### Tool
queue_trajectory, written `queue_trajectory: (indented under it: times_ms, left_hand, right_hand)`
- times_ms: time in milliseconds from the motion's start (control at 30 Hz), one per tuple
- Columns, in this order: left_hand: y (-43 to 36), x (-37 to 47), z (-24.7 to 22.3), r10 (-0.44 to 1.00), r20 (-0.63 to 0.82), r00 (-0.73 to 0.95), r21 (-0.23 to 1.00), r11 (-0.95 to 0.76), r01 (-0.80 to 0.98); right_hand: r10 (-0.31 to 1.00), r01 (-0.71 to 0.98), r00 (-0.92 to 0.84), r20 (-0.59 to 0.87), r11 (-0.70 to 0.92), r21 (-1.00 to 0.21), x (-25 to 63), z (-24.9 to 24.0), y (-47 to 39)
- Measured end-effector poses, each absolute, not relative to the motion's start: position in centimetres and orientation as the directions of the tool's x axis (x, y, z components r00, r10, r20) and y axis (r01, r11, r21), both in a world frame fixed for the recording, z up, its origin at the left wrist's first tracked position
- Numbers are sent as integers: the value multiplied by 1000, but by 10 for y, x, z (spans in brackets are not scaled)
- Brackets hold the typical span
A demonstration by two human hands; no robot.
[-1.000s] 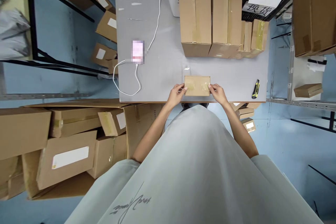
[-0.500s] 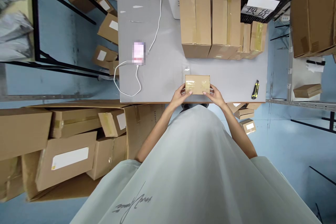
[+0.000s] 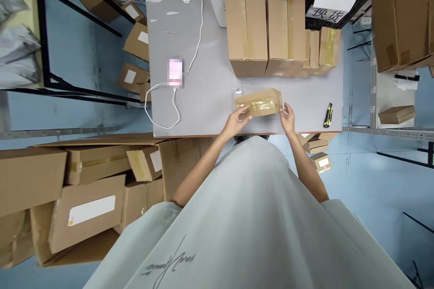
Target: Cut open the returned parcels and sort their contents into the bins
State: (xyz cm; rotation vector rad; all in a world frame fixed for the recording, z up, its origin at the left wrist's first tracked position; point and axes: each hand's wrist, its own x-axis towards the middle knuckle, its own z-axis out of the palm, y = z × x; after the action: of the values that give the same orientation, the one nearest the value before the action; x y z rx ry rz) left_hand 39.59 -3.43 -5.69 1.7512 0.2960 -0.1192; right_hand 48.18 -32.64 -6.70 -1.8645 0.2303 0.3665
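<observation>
A small taped cardboard box [image 3: 262, 103] lies slightly tilted near the front edge of the grey table [image 3: 203, 108]. At the box's lower left side is my left hand [image 3: 236, 122], its thumb and fingers apart and the fingertips touching the cardboard. My right hand [image 3: 287, 118] is at the right end, fingers apart, with a fingertip at the corner. Shiny clear tape covers the side of the box that faces me. Further right on the table lies a yellow and black cutter [image 3: 327, 115].
Several taped boxes [image 3: 246, 31] stand at the back, before a white bin [image 3: 217, 6] and a black crate [image 3: 325, 22]. A phone [image 3: 175, 72] with white cables lies left. A large open carton [image 3: 183, 162] of boxes is below left.
The small box has turned, its right end tilting up and away, and shows a longer taped side. My right hand has moved right and loosened; the view has shifted slightly.
</observation>
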Motion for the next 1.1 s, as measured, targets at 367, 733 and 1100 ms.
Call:
queue_trajectory:
  times_ms: [367,733,1100]
  left_hand:
    - [-61,408,-111,212,-386,898,920,17,391]
    - [-48,401,-113,315,-497,809,851,-4,524]
    - [-51,396,-98,355,-504,787,834,-39,551]
  right_hand:
    - [60,-345,923,-380,-308,-886,483,-72,-369]
    - [-547,-609,793,-268,-696,-381,576,-58,-528]
    - [-607,-652,757,-242,-729,-210,582,-79,-552]
